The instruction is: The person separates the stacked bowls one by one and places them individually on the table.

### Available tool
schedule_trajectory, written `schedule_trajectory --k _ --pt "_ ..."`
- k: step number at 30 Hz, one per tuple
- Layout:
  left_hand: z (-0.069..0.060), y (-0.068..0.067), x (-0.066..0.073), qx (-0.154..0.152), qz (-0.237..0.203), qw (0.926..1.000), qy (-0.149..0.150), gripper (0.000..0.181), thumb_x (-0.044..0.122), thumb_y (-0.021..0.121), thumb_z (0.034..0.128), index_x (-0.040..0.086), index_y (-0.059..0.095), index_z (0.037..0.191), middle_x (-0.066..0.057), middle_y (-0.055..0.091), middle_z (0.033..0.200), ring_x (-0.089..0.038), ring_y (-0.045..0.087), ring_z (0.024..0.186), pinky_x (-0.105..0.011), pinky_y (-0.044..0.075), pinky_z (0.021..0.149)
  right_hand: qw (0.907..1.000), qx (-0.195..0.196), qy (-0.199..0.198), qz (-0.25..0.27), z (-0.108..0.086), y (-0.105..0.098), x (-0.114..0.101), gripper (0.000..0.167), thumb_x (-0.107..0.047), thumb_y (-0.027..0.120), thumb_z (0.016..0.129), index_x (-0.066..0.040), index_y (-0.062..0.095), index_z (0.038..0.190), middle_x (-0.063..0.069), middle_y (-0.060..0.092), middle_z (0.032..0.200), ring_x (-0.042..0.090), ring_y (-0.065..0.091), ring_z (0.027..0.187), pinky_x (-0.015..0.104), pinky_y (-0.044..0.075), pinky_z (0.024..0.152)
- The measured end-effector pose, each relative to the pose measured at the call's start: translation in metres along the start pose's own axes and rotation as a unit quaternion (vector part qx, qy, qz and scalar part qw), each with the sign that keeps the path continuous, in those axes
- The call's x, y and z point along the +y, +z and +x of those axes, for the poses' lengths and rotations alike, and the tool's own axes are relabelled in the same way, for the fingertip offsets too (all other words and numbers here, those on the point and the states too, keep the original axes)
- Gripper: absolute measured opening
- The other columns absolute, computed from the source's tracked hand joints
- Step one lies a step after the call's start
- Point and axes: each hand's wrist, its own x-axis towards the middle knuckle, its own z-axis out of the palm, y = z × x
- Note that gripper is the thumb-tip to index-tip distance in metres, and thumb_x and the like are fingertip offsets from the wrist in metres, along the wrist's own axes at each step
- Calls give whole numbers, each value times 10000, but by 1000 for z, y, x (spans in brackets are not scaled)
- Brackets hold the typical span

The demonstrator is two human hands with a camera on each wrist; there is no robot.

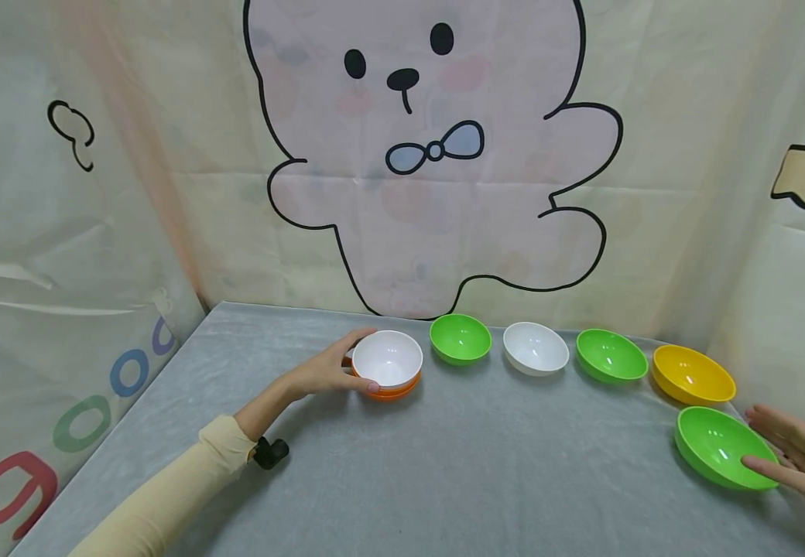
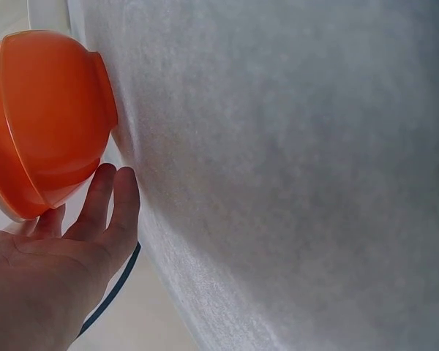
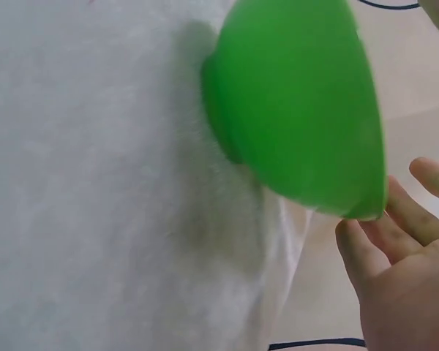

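Observation:
A white bowl [image 1: 387, 360] sits on top of orange bowls [image 1: 390, 394] [image 2: 55, 110] on the table. My left hand [image 1: 329, 371] [image 2: 66, 256] grips this stack from its left side, thumb at the near side and fingers around the far side. At the far right is a large green bowl [image 1: 719, 449] [image 3: 300, 110]. Beside its right rim is my right hand [image 1: 803, 460] [image 3: 410, 270], fingers spread and thumb over the rim in the head view; the wrist view shows fingertips at the rim's edge.
Along the back of the grey table [image 1: 444, 480] stand a small green bowl [image 1: 460, 339], a white bowl [image 1: 536, 348], another green bowl [image 1: 610, 356] and a yellow bowl [image 1: 693, 374]. Behind them hangs a printed curtain [image 1: 653, 255].

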Motion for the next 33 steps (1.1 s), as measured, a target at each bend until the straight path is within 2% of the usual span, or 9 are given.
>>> schedule_trajectory --k 6,9,15,18,20,24,30,32,33 --pt "0 0 0 5 19 10000 -2 1002 296 856 837 112 243 1607 -95 428 1484 -325 506 1242 -466 454 1002 9977 220 -556 303 2 -2 -5 861 55 671 958 -198 196 1630 -263 326 1427 -175 313 1245 37 252 981" --pt "0 0 -1 10 19 10000 -15 1000 306 852 842 110 239 1608 -100 419 1492 -328 508 1239 -467 455 1001 9960 233 -719 481 3 -4 -10 839 113 675 929 -189 280 1605 -283 403 1346 -192 395 1170 31 299 939" --pt "0 -1 -2 31 15 10000 -8 993 302 850 844 109 243 1607 -105 422 1492 -328 508 1241 -465 456 1002 9972 478 -547 171 11 -4 -29 744 -5 660 986 -209 292 1599 -315 380 1277 -170 367 1160 42 275 971" --pt "0 0 -1 19 12 10000 1 995 301 852 842 117 244 1608 -101 424 1491 -326 510 1239 -463 458 999 9958 666 -628 38 15 -6 -38 712 17 618 1003 -185 288 1601 -299 371 1315 -143 351 1188 50 275 983" --pt "0 0 -1 17 9 10000 19 992 303 851 842 124 247 1608 -97 425 1491 -318 502 1248 -461 453 1004 9952 714 -672 -16 19 -8 -42 695 18 598 1012 -243 303 1585 -300 363 1322 -147 341 1194 45 284 971" --pt "0 0 -2 32 11 10000 11 989 311 849 843 132 248 1608 -95 422 1490 -315 498 1247 -463 452 1004 9960 546 -708 7 24 -10 -50 677 -11 621 1009 -235 327 1577 -266 394 1326 -137 384 1168 35 347 899" --pt "1 0 -4 50 -1 10000 -12 982 314 846 848 137 250 1607 -96 414 1497 -316 503 1242 -462 459 998 9992 48 -367 178 31 0 -69 591 -146 688 994 -281 423 1504 -265 455 1249 -152 460 1029 70 467 742" --pt "1 0 -4 48 19 10000 -12 986 314 849 846 140 248 1608 -90 410 1502 -308 496 1253 -458 456 1005 9977 -53 -553 396 35 5 -76 554 -79 697 979 -235 477 1463 -254 501 1246 -152 504 1043 86 482 756" --pt "1 0 -4 47 34 10000 -4 991 311 851 844 137 247 1609 -87 409 1504 -302 488 1264 -455 450 1013 9953 -104 -744 608 36 8 -80 558 -7 693 964 -146 488 1464 -224 541 1253 -130 537 1062 99 490 773"
